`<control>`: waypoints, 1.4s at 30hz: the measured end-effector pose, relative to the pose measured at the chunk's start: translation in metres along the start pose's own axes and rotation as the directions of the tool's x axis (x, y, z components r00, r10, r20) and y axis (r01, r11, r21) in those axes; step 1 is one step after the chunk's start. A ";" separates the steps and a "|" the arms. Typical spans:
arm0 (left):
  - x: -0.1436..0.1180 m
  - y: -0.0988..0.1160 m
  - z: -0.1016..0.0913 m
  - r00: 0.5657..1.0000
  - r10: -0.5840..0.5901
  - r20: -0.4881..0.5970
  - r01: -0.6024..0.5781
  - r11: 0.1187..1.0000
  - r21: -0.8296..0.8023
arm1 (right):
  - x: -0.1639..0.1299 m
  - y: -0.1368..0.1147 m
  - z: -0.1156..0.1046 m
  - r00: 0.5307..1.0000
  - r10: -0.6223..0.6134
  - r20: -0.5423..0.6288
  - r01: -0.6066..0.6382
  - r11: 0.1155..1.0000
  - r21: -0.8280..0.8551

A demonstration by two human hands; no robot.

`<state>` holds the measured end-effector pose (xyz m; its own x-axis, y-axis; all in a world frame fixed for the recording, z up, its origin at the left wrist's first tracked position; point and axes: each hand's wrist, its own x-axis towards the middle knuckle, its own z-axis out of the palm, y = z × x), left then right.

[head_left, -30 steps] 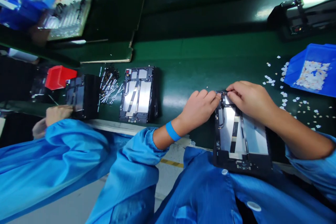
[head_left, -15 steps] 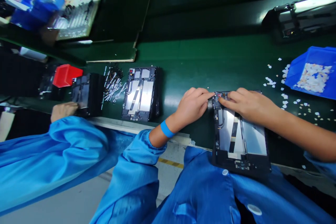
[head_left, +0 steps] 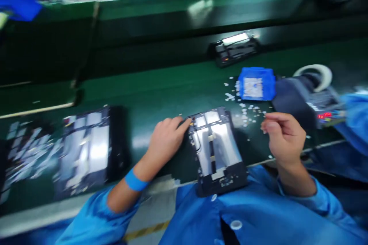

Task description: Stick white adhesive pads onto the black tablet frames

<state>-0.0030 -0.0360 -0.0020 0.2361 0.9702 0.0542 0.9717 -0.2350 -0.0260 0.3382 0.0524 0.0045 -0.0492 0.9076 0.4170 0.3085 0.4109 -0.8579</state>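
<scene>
An opened black tablet frame (head_left: pixel 216 153) with silver plates inside lies at the near edge of the green bench, partly over my blue coat. My left hand (head_left: pixel 166 138), with a blue wristband, rests on the bench and touches the frame's far left corner with its fingertips. My right hand (head_left: pixel 283 134) hovers to the right of the frame, lifted off it, with thumb and fingers pinched together. The blur hides whether anything small is between them.
A second tablet frame (head_left: pixel 87 149) lies to the left. A blue bin (head_left: pixel 256 83) with white scraps stands beyond, with white bits (head_left: pixel 244 110) scattered around it. A dark machine (head_left: pixel 304 95) with red lights sits at the right, beside another person's blue sleeve (head_left: pixel 356 122).
My view has swung to the right and blurred. My right hand has left the frame's top edge and moved right, off the frame. My left hand stays at the frame's corner.
</scene>
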 end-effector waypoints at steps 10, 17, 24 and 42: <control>0.011 -0.021 0.012 0.975 0.027 -0.220 -0.056 0.990 -0.127 | -0.016 0.084 -0.143 0.509 0.766 -0.393 -0.544 0.640 0.543; 0.013 -0.012 -0.003 0.960 0.018 -0.281 -0.069 0.983 -0.172 | -0.005 0.094 -0.146 0.501 0.823 -0.267 -0.575 0.547 0.609; 0.009 -0.013 -0.001 0.961 0.004 -0.277 -0.062 0.977 -0.202 | -0.006 0.105 -0.145 0.523 0.824 -0.220 -0.529 0.516 0.674; 0.003 -0.014 -0.009 0.967 -0.109 -0.229 0.035 0.951 -0.306 | -0.010 0.099 -0.152 0.542 0.812 -0.215 -0.606 0.555 0.569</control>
<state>-0.0158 -0.0306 0.0075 0.1253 0.9506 0.2840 0.9364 -0.2079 0.2828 0.5141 0.0711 -0.0392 0.4281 0.8073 -0.4062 -0.3398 -0.2727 -0.9001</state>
